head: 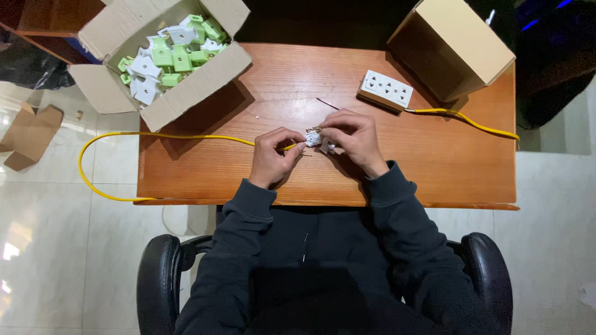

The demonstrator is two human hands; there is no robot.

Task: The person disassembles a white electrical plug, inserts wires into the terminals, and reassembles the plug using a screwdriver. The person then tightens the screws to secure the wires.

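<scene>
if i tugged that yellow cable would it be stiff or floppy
Probably floppy: the yellow cable droops off the wooden table edge in a loose loop. It looks thin, so likely light. A tug might drag the small white part held between left hand and right hand.

Light falls from above and slightly left of the hands, bright and even on the reddish-brown wooden tabletop. The open cardboard box of green and white plastic parts, up-left of the hands, casts a shadow rightward. The glossy pale floor tiles show glare. Beyond the hands it is dark. Focus is sharp; edges bow slightly.
</scene>
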